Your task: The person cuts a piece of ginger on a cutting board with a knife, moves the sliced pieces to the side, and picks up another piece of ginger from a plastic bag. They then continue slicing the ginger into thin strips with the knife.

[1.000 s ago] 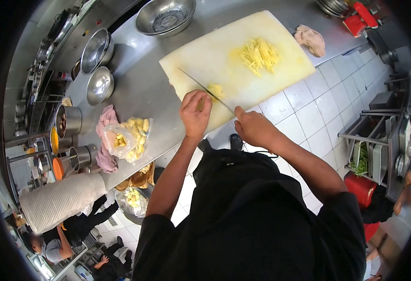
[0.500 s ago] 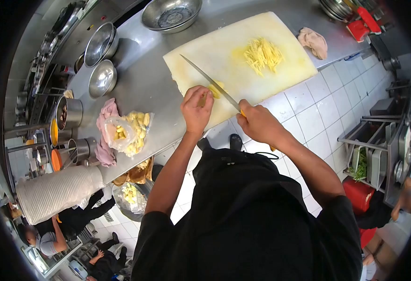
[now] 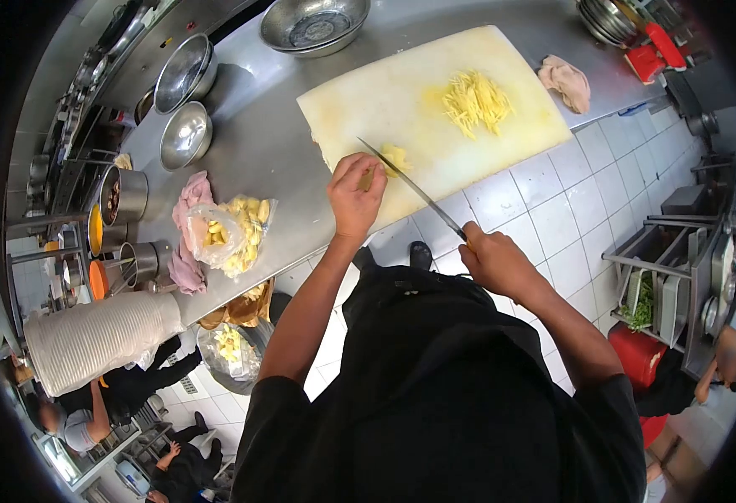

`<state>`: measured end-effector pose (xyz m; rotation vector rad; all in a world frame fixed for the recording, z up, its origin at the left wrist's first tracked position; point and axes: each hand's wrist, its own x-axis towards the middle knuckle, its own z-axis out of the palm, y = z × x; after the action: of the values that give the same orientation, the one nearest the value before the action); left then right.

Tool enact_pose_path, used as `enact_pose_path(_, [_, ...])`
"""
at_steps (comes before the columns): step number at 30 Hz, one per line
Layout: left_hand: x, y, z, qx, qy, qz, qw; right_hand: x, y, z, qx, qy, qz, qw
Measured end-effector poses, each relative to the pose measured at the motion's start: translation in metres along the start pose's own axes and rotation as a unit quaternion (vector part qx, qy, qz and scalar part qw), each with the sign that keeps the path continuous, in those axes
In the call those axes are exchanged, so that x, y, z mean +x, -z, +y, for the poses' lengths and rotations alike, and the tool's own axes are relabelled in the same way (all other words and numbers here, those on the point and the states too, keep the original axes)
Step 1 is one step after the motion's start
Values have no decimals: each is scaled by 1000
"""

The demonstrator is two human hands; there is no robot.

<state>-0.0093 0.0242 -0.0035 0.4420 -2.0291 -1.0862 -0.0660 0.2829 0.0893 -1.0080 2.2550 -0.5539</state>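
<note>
My right hand (image 3: 495, 261) is closed around the handle of a long kitchen knife (image 3: 414, 189). The blade slants up and left over the near left edge of a white cutting board (image 3: 359, 92). My left hand (image 3: 357, 198) is curled, its fingertips pressed on a yellow vegetable piece that they mostly hide; its exact kind cannot be told. Thin yellow slices (image 3: 396, 158) lie just beyond the fingertips, beside the blade. A heap of fine yellow strips (image 3: 477, 104) rests on the right half of the board.
A plastic bag of peeled yellow pieces (image 3: 250, 230) and a pink cloth (image 3: 190, 210) lie left on the steel counter (image 3: 259, 126). Metal bowls (image 3: 187, 137) stand behind. Another cloth (image 3: 566, 82) is right of the board. Stacked white containers (image 3: 104, 339) stand lower left. Other people are at both sides.
The knife has drawn back toward me and to the right, its tip now nearer my left hand. More of the slices shows. My left hand has barely moved.
</note>
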Motion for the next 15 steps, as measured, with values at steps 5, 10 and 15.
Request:
enact_pose_path(5, [1,1,2,1,4,-6,1000,11,20,-6,175,-108,-107,973])
enact_pose_path(10, [1,3,4,11,5,-8,1000,10,24,-8,179,-106,-113,972])
enact_pose_path(15, [1,2,3,7,-3,-4,1000,8,10,-6,84,-40,-34,995])
